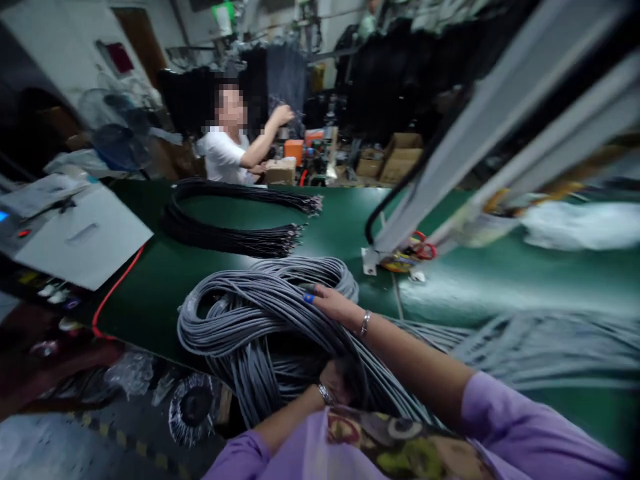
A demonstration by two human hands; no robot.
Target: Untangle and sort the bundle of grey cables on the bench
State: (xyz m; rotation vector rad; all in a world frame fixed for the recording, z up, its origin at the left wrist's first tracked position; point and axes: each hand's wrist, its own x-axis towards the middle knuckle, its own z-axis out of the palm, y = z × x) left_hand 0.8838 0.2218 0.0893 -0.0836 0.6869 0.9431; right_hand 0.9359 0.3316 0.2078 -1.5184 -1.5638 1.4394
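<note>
Gray cables (270, 303), partly over the edge of the green table (140, 320), under right hand (334, 305), beside blurry left hand (336, 380); can't tell either grip. Could slide and tangle if held loosely.

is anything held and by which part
The right grip lies on the upper edge of the grey cables; whether it or the blurred left grip closes on them can't be told.

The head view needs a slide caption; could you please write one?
Left hand and right hand at grey cables; black cables beyond, green table beneath.
</note>
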